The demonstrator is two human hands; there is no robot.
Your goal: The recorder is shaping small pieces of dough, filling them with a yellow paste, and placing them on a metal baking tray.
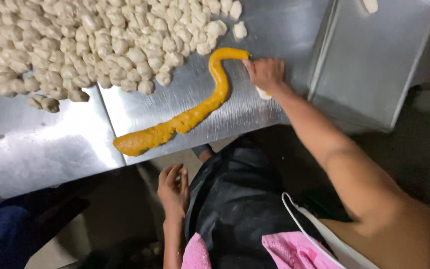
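Note:
A long orange dough rope [190, 117] lies curved across the steel table [51, 149], its hooked top end near a big pile of several white dough pieces [85, 45]. My right hand [266, 73] reaches over the table, fingers curled down and pinching the rope's top end. A small white lump [262, 93] peeks out under its palm. My left hand [173, 188] hangs below the table's front edge beside my black apron [235, 199], fingers loosely apart and holding nothing.
A steel tray [374, 60] stands tilted at the right end of the table. Two stray white pieces [46, 103] lie apart from the pile. A dark blue sleeve or trouser leg of another person [6, 234] shows at the lower left.

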